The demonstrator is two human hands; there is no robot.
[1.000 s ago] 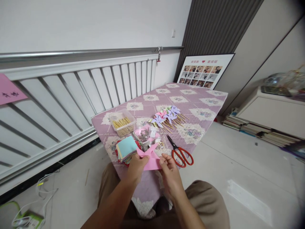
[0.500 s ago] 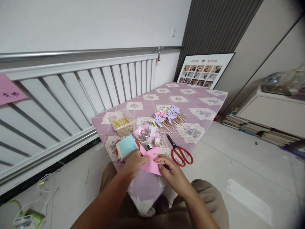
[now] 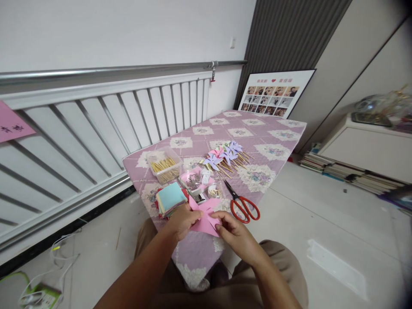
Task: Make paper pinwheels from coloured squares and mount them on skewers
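Both hands low at the near edge of the desk [image 3: 257, 128], over the purple flowered cloth. Left hand [image 3: 183, 221] pinching the left side of a pink paper [image 3: 203, 216] — thumb on top, fingers under. Right hand [image 3: 236, 234] pinching the right side of the same paper, fingertips bent onto its edge. Pink paper held just above the cloth, between the two hands, with cut flaps sticking up at its far side.

Just beyond the left hand, a paper stack [image 3: 170, 198], blue sheet on top. Behind the pink paper, a small pink tray [image 3: 193, 180] with tiny bits in it, and little boxes beside it — too small to tell what is inside. Farther back on the left, a clear box [image 3: 165, 165] full of sticks. Right of the hands, red scissors [image 3: 243, 205] lying flat, blades pointing away. Farther off, a pile of pinwheels [image 3: 225, 155] on sticks, purple and pink.

White railing [image 3: 112, 116] along the left of the desk. Photo board [image 3: 273, 94] leaning on the wall at the far end. Books [image 3: 347, 174] stacked on the floor to the right, under a white cabinet [image 3: 370, 150].
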